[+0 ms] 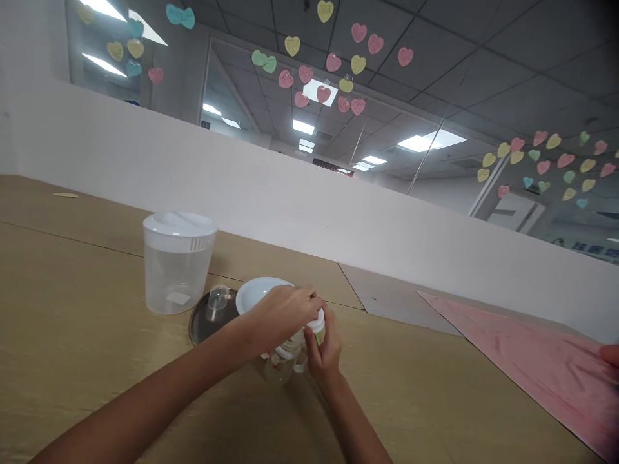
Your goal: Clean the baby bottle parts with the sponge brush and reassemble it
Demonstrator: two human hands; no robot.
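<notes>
Jar (316, 322), white-topped, is btwn both hands, just R of bowl (256, 290). R hand (326, 345) pinches jar btwn thumb & fingers. L hand (287, 308) bent over jar top; its grip hidden, can't tell. Clear glassware (279, 370) below L hand. Tray (204, 328) w/ clear cup (218, 298), lidded bucket (176, 277) further L.

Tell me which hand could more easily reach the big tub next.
Probably the left hand: it is nearer the big tub, while the right hand is farther off. Both seem busy at the white cap, though.
</notes>
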